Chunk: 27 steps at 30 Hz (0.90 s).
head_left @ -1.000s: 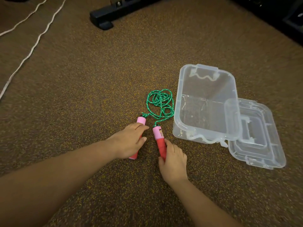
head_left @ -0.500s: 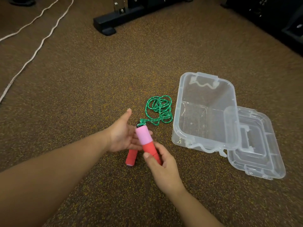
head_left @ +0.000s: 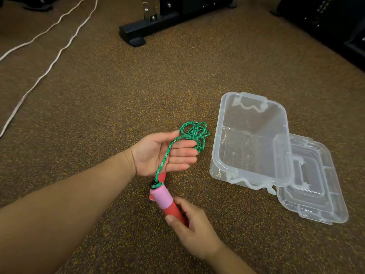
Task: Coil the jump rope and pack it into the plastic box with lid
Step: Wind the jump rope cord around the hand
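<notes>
1. The right hand [head_left: 194, 232] is wrapped around the red end of one jump rope handle [head_left: 166, 204], lifted off the carpet [head_left: 98, 115].
2. The left hand [head_left: 164, 153] is spread flat, palm up; the green cord [head_left: 194, 133] runs across it, ungripped.
3. The rest of the cord lies in a loose tangle just beyond the fingers, beside the clear plastic box [head_left: 250, 143].
4. The box is empty and its lid [head_left: 314, 180] lies partly under it, so coiling has barely begun and packing and closing remain.
5. The second handle [head_left: 162, 177] is mostly hidden beneath the left hand.
</notes>
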### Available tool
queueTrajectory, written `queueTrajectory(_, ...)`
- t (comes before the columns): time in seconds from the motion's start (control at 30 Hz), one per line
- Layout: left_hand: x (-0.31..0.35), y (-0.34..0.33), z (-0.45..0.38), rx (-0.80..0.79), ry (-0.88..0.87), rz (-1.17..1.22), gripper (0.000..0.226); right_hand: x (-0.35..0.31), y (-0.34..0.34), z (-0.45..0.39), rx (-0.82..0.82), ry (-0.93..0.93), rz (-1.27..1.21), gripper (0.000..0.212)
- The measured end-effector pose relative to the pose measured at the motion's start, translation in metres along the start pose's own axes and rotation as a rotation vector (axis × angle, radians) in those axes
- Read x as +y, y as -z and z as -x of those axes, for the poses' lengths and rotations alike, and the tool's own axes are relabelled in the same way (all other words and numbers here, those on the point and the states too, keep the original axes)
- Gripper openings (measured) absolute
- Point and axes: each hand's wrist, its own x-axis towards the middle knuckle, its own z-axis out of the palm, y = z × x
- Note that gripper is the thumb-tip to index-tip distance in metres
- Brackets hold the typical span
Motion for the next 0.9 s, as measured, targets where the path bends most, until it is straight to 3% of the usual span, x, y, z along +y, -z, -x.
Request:
queueTrajectory(0.07, -0.002, -0.003, -0.001, 0.01, -0.021, -0.017, 0.037, 0.002, -0.001, -0.002, -0.012, -0.007, 0.048, 0.039)
queueTrajectory(0.23, -0.004, -0.005, 0.004, -0.066, 0.021, -0.033, 0.032, 0.005, 0.005, -0.005, -0.014, -0.037, 0.127, 0.052)
queueTrajectory(0.3, -0.004, -0.003, 0.008, -0.159, 0.065, -0.056, 0.035, 0.003, 0.011, -0.01, 0.108, 0.0, 0.121, 0.05)
queueTrajectory(0.37, -0.005, 0.001, 0.013, -0.233, 0.116, -0.105, 0.042, -0.003, 0.017, -0.019, 0.335, 0.096, 0.089, 0.039)
queueTrajectory(0.47, -0.008, 0.004, 0.021, -0.307, 0.176, -0.185, 0.044, -0.018, 0.026, -0.04, 0.541, 0.22, 0.04, 0.047)
queueTrajectory(0.6, -0.009, 0.005, 0.034, -0.338, 0.212, -0.289, 0.041, -0.037, 0.036, -0.066, 0.453, 0.322, 0.118, 0.052)
queueTrajectory(0.73, -0.006, 0.007, 0.044, -0.378, 0.194, -0.28, 0.038, -0.037, 0.038, -0.076, 0.225, 0.358, 0.136, 0.028)
queueTrajectory(0.9, 0.0, 0.007, 0.039, -0.336, 0.097, -0.111, 0.037, -0.027, 0.027, -0.063, 0.239, 0.263, 0.018, 0.026)
